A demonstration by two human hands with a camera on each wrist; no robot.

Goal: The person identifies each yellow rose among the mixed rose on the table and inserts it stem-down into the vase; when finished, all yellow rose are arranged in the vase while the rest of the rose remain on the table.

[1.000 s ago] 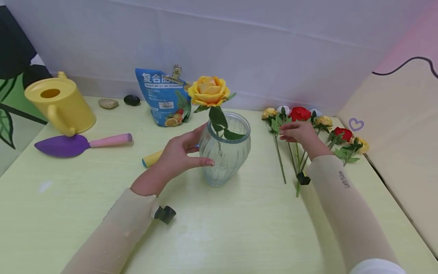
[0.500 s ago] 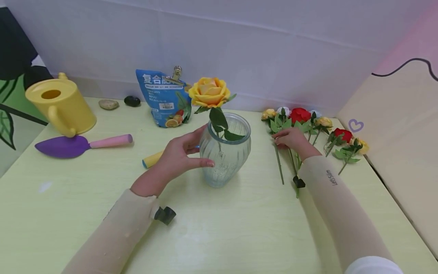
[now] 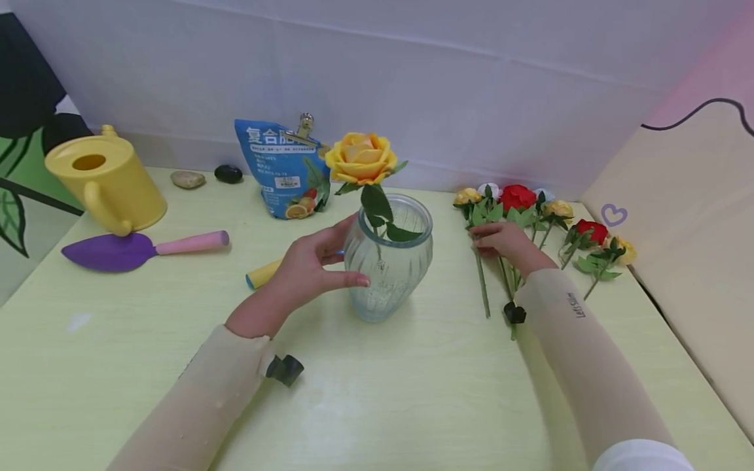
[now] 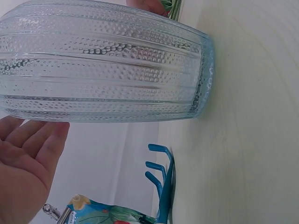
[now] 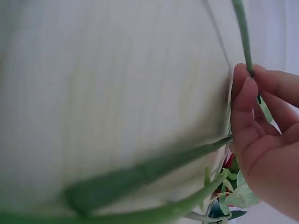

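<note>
In the head view my left hand holds the ribbed glass vase, thumb on its near side and fingers on its far left side. One large yellow rose stands in the vase, its leaves at the rim. To the right, my right hand pinches the green stem of the leftmost flower, which has a small yellow head. The right wrist view shows thumb and forefinger meeting on that stem. Around this hand lie more artificial flowers, among them a red one.
A yellow watering can, a purple trowel and two stones lie at the left. Behind the left hand are a blue pouch with a metal clip and a blue hand rake with a yellow handle. A wall closes the right side.
My right hand has moved left and down from above the flowers to the leftmost stem and now pinches it. The left hand and vase have stayed in place.
</note>
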